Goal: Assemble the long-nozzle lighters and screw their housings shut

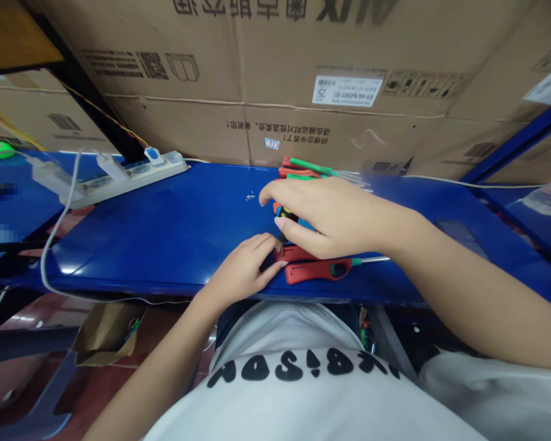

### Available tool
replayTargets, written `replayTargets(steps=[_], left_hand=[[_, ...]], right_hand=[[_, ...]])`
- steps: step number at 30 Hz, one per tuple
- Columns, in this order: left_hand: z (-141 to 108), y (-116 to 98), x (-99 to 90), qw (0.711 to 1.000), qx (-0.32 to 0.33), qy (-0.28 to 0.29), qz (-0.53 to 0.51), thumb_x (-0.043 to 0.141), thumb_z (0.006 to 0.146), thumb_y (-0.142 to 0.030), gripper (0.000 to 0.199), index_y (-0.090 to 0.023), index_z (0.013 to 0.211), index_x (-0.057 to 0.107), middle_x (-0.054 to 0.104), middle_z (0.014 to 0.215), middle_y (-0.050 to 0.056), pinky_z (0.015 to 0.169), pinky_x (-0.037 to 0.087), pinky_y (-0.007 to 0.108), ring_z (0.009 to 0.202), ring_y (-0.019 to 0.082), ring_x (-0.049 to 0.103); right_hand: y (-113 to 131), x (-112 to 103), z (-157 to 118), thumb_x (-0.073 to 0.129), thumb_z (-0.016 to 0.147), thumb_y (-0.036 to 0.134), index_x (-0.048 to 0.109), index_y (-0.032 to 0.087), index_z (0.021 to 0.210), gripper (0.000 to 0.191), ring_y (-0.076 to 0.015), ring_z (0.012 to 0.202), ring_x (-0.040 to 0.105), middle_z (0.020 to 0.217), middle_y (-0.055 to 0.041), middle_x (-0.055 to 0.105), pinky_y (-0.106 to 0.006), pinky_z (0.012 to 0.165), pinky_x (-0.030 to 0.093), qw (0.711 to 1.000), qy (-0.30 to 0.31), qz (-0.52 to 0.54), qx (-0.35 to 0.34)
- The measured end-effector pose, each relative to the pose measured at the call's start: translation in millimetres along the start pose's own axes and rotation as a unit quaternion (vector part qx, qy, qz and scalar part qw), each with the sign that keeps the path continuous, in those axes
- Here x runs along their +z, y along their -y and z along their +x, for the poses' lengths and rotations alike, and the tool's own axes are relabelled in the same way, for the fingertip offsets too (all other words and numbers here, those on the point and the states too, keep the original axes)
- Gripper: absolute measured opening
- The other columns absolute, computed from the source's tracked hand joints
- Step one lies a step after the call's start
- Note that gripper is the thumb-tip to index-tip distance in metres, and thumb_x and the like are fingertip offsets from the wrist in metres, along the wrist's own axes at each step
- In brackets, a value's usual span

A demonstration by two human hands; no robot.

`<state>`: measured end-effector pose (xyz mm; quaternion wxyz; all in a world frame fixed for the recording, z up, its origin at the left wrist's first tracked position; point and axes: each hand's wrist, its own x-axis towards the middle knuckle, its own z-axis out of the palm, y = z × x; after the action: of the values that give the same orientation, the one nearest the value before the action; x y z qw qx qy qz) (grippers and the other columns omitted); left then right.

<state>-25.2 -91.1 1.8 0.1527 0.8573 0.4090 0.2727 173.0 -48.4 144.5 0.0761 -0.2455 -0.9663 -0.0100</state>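
Several long-necked lighters lie in a row on the blue table, handles to the left and metal necks to the right. My left hand [250,269] has its thumb and forefinger around the handle end of a red lighter [298,252]. Nearest me lies another red lighter [319,269] with a green trigger. My right hand [319,214] arches over the middle of the row, thumb and fingers apart. A black and yellow lighter handle [286,213] shows between them. Beyond that hand lies a green-handled lighter [310,165]; my right hand hides parts of the row.
A large cardboard box [202,79] stands behind the blue table [174,226]. On the left is a white power strip [138,177] with plugs and a white cable [46,245]. An open carton [105,337] sits below the table.
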Motion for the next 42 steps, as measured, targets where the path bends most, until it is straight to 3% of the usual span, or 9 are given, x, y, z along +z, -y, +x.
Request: replayTargets(steps=[4,8,12,15,25,28,32,37,42], left_hand=[[-1.1,1.1,0.9,1.0,-0.001,0.0,0.008,0.056,0.1,-0.033,0.022,-0.02,0.118,0.059,0.068,0.12,0.012,0.097,0.052,0.044,0.112,0.029,0.064],[-1.5,1.4,1.5,1.0,0.004,-0.01,0.015,0.056,0.1,-0.033,0.023,-0.019,0.117,0.059,0.068,0.118,0.012,0.096,0.052,0.044,0.111,0.029,0.063],[-0.9,1.0,0.9,1.0,-0.005,0.0,0.011,0.056,0.1,-0.034,0.022,-0.02,0.117,0.06,0.068,0.117,0.011,0.094,0.053,0.043,0.106,0.028,0.064],[-0.5,1.0,0.6,1.0,-0.002,-0.005,0.011,0.056,0.1,-0.034,0.021,-0.02,0.116,0.06,0.068,0.114,0.011,0.093,0.053,0.042,0.104,0.027,0.064],[-0.5,1.4,-0.1,1.0,-0.004,0.009,0.009,0.055,0.102,-0.035,0.025,-0.02,0.121,0.057,0.065,0.123,0.013,0.098,0.051,0.045,0.116,0.03,0.062],[-0.3,1.5,0.3,1.0,-0.004,0.008,0.007,0.054,0.102,-0.036,0.025,-0.019,0.119,0.057,0.066,0.123,0.013,0.095,0.051,0.044,0.113,0.029,0.062],[-0.4,1.6,1.0,1.0,-0.002,0.01,0.014,0.054,0.102,-0.037,0.025,-0.019,0.12,0.057,0.065,0.124,0.013,0.098,0.05,0.045,0.116,0.03,0.061],[-0.1,0.7,-0.3,1.0,-0.006,0.012,0.017,0.053,0.102,-0.038,0.022,-0.02,0.114,0.056,0.066,0.118,0.012,0.093,0.051,0.043,0.108,0.028,0.062],[0.1,0.8,-0.5,1.0,-0.01,0.015,0.022,0.053,0.103,-0.039,0.021,-0.019,0.109,0.056,0.066,0.11,0.01,0.089,0.051,0.042,0.101,0.027,0.062]], right_hand=[[0.5,-0.8,-0.7,0.037,0.103,0.034,0.066,0.017,0.106,0.034,-0.0201,0.074,0.058,0.09,-0.0081,0.071,-0.032,0.063,0.031,0.999,0.018,-0.025,0.009],[0.8,-0.8,-1.1,0.042,0.101,0.034,0.061,0.015,0.121,0.033,-0.0206,0.08,0.059,0.106,-0.0105,0.071,-0.031,0.063,0.033,1.0,-0.001,-0.012,0.0],[-0.4,0.2,-0.9,0.036,0.104,0.034,0.065,0.016,0.104,0.034,-0.0215,0.076,0.059,0.089,-0.0089,0.071,-0.032,0.064,0.033,0.999,0.007,-0.046,0.004],[-1.5,0.8,-1.3,0.04,0.101,0.031,0.064,0.017,0.109,0.029,-0.0206,0.078,0.06,0.101,-0.0093,0.072,-0.031,0.063,0.032,0.999,-0.007,-0.033,-0.01],[-1.2,0.5,-1.8,0.037,0.105,0.037,0.063,0.016,0.108,0.033,-0.0213,0.076,0.061,0.09,-0.0089,0.072,-0.032,0.065,0.035,0.999,0.011,-0.046,0.011],[-1.3,0.5,-2.1,0.04,0.102,0.031,0.062,0.016,0.115,0.029,-0.0213,0.082,0.062,0.1,-0.0094,0.072,-0.031,0.065,0.035,1.0,-0.003,-0.025,0.003],[0.1,0.7,-1.8,0.039,0.104,0.04,0.065,0.016,0.109,0.036,-0.0214,0.074,0.06,0.091,-0.0087,0.072,-0.031,0.062,0.031,0.999,0.012,-0.039,0.028],[1.0,2.1,-1.0,0.039,0.103,0.036,0.063,0.015,0.112,0.033,-0.0203,0.075,0.059,0.101,-0.0102,0.072,-0.03,0.063,0.029,0.998,-0.01,-0.038,0.041],[0.6,6.0,-1.4,0.038,0.101,0.03,0.065,0.015,0.106,0.032,-0.019,0.071,0.058,0.091,-0.0084,0.072,-0.03,0.061,0.025,0.997,-0.024,-0.048,0.05]])
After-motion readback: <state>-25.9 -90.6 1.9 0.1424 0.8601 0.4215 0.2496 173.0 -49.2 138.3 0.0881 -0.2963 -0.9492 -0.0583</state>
